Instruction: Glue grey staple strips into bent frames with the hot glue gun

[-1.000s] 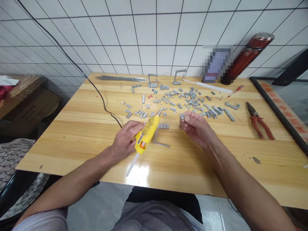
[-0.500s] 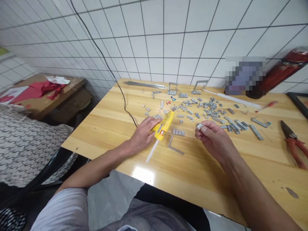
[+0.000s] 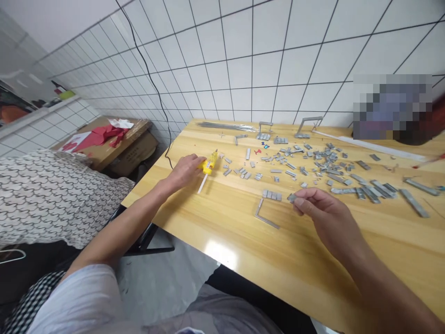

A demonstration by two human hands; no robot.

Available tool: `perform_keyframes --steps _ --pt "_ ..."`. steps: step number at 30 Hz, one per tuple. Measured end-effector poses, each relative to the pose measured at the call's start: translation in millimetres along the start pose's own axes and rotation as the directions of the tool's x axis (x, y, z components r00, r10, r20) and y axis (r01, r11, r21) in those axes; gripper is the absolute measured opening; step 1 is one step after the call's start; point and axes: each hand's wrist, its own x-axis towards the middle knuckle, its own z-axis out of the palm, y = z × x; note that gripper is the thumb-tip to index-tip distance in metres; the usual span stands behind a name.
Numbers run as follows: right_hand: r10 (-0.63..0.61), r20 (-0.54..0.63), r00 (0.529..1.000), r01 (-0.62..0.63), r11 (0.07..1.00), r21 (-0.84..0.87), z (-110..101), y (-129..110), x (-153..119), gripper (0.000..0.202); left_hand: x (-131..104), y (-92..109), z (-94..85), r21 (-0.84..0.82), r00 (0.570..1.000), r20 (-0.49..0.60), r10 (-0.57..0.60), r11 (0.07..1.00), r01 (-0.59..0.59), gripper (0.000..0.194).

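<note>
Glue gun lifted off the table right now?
No, the glue gun lies on the table under the left hand.

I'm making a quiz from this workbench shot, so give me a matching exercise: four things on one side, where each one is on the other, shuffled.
1. yellow glue gun
2. small grey metal piece
3. bent metal strip
4. bundle of thin rods

A. table's far edge by the wall
B. flat on the table between the hands
C. under the left hand
D. pinched in the right hand

Pairs: 1-C, 2-D, 3-B, 4-A
</note>
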Motion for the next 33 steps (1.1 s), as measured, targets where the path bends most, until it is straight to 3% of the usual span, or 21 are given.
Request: perform_keyframes --steps 11,33 --pt "0.055 0.025 0.998 -0.053 0.997 -0.061 5.3 9.8 -9.8 0.038 13.2 14.7 7.6 0.113 0.996 0.084 0.029 0.993 -0.038 0.042" --pt "0.085 0.02 0.996 -0.084 0.996 -0.043 1.2 3.5 -11.1 0.039 -2.2 12.7 0.5 0.294 0.989 0.118 0.088 0.948 -0.119 0.041"
